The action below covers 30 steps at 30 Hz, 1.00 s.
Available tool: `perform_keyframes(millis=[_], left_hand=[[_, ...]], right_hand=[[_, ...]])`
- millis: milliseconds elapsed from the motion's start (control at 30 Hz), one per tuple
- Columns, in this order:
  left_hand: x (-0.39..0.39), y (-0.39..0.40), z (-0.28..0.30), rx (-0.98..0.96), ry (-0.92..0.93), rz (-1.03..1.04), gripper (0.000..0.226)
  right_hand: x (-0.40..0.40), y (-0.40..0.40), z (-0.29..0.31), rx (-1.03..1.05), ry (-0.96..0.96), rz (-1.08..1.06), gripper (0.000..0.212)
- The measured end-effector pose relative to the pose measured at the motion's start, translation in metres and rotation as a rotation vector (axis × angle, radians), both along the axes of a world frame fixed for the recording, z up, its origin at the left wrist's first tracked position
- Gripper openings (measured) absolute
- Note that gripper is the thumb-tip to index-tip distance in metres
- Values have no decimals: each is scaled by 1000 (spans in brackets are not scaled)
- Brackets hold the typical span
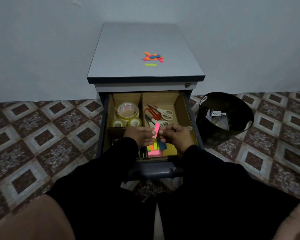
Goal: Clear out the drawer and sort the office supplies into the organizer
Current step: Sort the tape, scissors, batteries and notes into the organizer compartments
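The cabinet's top drawer (194, 122) is pulled out, with a cardboard organizer (179, 104) inside it. My left hand (139, 135) and my right hand (176, 135) meet over the front compartments and both pinch a pink sticky-note strip (156, 130), held upright. Below my hands lie more sticky-note pads (155, 148) in pink, orange, green and blue. Tape rolls (127, 111) fill the back left compartment and several scissors (158, 114) the back right. Pens (142, 152) show dimly at the front left. Loose coloured strips (153, 58) lie on the cabinet top (128, 58).
A black waste bin (224, 118) with scraps inside stands on the patterned tile floor right of the cabinet. The drawer's dark handle (156, 171) juts toward me, above my knees. A pale wall rises behind the cabinet.
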State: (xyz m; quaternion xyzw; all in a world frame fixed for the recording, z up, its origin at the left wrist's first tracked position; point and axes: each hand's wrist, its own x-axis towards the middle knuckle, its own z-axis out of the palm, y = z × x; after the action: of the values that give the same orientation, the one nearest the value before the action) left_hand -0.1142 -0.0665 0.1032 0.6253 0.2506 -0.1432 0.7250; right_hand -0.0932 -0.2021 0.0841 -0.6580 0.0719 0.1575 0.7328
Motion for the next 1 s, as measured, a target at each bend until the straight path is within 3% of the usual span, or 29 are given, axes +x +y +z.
perform_keyframes(millis=[167,733,867,1000], left_hand=[[0,-5,4,-84,22,9,31],[1,-20,9,-77,-17,-29,32],[5,-20,6,23,-19,2,40],[9,-8,-7,166,-92,50,39]], right_hand=[[-2,0,5,91,-33,5,15],[7,-4,2,0,-19,-91,19],[13,-7,-1,-65,16,-106,26],[18,-17,-14,-263,98,-78,25]])
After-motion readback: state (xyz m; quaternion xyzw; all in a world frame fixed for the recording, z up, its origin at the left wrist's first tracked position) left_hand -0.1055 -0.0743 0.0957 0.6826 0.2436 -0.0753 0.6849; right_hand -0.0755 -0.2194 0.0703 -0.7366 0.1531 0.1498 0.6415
